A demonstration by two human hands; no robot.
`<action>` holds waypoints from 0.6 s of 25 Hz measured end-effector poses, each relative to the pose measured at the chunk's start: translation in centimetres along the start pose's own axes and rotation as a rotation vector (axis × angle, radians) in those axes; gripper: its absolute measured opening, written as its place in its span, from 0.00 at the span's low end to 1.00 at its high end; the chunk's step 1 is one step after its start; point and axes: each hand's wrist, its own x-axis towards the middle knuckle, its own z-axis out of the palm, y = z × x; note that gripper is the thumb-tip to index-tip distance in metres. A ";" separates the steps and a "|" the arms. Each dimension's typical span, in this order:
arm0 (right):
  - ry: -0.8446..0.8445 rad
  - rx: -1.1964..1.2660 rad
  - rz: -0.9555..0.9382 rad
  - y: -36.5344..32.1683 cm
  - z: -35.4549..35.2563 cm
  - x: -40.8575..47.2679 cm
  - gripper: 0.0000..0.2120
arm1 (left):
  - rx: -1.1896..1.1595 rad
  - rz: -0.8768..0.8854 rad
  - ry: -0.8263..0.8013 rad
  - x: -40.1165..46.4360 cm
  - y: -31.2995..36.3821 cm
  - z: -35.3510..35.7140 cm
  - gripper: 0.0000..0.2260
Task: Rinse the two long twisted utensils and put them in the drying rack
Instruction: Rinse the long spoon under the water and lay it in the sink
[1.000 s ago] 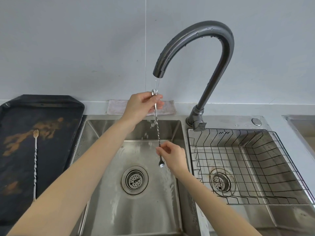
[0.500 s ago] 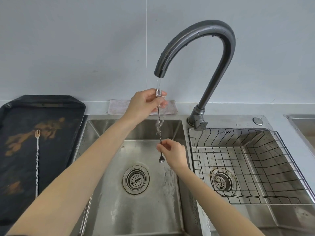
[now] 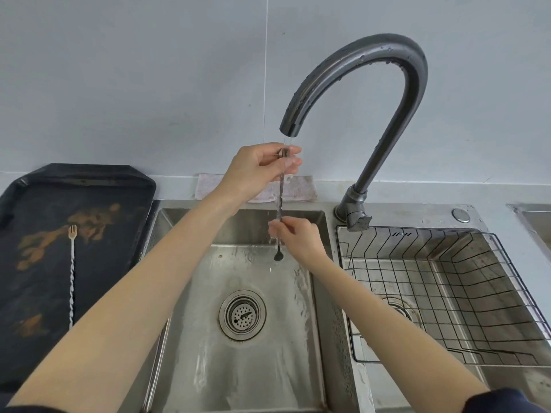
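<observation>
A long twisted metal spoon (image 3: 280,198) hangs upright under the running faucet (image 3: 351,84), its small bowl at the bottom over the left sink basin (image 3: 238,368). My left hand (image 3: 259,171) pinches its top end just below the spout. My right hand (image 3: 298,236) pinches the shaft lower down, a little above the bowl. A second long twisted utensil (image 3: 71,275), with a small fork head, lies flat on the dark tray (image 3: 44,353) at the left. The wire drying rack (image 3: 447,293) sits in the right basin and holds nothing.
A folded cloth (image 3: 298,189) lies on the ledge behind the left basin. The faucet base (image 3: 354,210) stands between the two basins. The drain strainer (image 3: 242,314) is in the left basin's floor. Another sink edge (image 3: 533,216) shows at far right.
My right hand has slid up the spoon's shaft toward the left hand. The left hand keeps its grip at the top under the water.
</observation>
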 end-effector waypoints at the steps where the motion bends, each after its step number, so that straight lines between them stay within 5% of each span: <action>1: -0.003 0.015 -0.002 -0.3 0.1 0.3 0.15 | -0.014 0.006 0.010 0.0 0.1 0.0 0.09; 7: 0.035 0.111 -0.047 -1.2 0.4 0.5 0.08 | 0.045 -0.003 -0.001 0.3 -0.7 -0.1 0.09; 15: 0.070 0.069 -0.049 -1.7 0.1 0.7 0.13 | 0.098 -0.025 0.006 -0.1 -2.0 -0.2 0.11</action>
